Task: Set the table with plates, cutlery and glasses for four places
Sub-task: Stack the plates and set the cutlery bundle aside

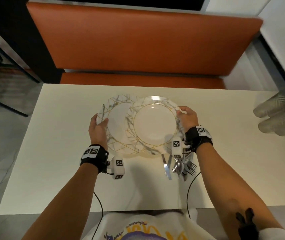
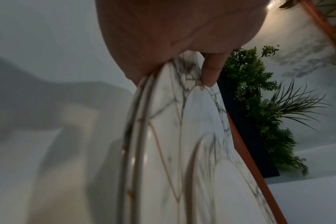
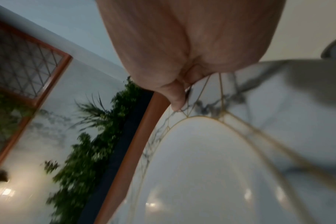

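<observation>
Marbled white china with thin gold lines sits under both thumbs. The left hand (image 1: 97, 129) curls its fingers (image 2: 209, 71) round the left rim of the lower plates (image 1: 115, 118), thumb on top; the left wrist view shows more than one rim stacked there (how many I cannot tell). The right hand (image 1: 187, 118) pinches the right rim of the top plate (image 1: 155, 125), thumb (image 3: 175, 98) pressed on the patterned border, the other fingers hidden beneath. That top plate lies offset to the right, overlapping the lower plates across their right side. Whether the plates rest on the bench (image 1: 51, 153) or are held just above it cannot be told.

Nearer the person, just beside the plates' near-right edge, a loose pile of cutlery (image 1: 180, 166) lies on the cream bench: knives, a spoon and forks, partly under the right wrist. At the bench's right edge stand blurred ribbed glasses (image 1: 280, 115). Beyond the far edge runs an orange padded seat (image 1: 138, 40).
</observation>
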